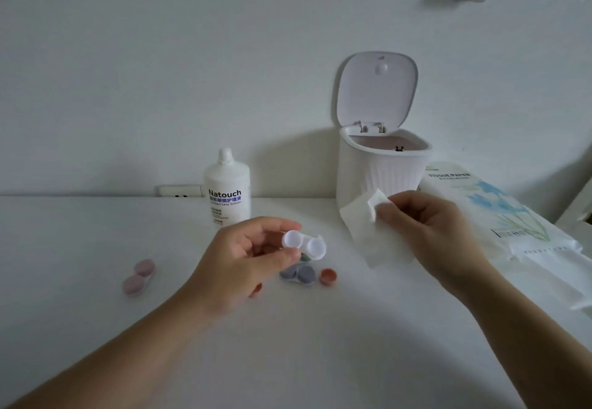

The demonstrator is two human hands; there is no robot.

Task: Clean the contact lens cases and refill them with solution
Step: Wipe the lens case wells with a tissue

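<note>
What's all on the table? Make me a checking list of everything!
Surface: white table.
Job's things: white lens case, uncapped; pink case and grey case capped; solution bottle upright; tissue.
Clutter: loose red cap; tissue pack; small bin, lid open.
Hands: left hand pinches white lens case; right hand holds tissue.
Cables: nothing seen.
Surroundings: white wall, wall socket.

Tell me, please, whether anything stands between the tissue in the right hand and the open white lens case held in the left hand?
Nothing visible does. The right hand pinches the tissue just right of the white lens case gripped by the left hand; only open air separates them.
</note>
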